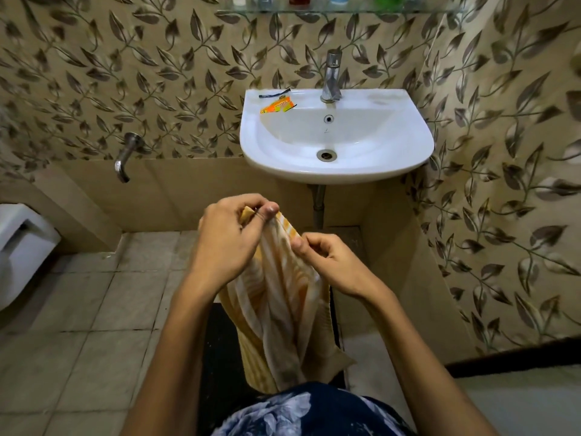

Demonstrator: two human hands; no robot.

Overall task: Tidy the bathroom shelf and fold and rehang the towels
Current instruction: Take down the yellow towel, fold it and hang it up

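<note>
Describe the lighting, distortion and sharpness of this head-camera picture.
Head view: soft, even light; pale glare on the washbasin rim; wide-angle bending bows the tiled walls and floor; both hands, left hand and right hand, and the striped towel are sharp; the glass shelf is cropped at the top.

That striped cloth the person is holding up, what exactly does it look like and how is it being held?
The towel is a soft, thin-looking cloth with orange-yellow and white stripes. It hangs bunched in loose vertical folds in front of the person, below the sink, above the tiled floor. The left hand pinches its top corner between thumb and fingers; the right hand pinches the upper edge a little lower. Its lower end hangs near the person's clothing. It is not folded yet.
</note>
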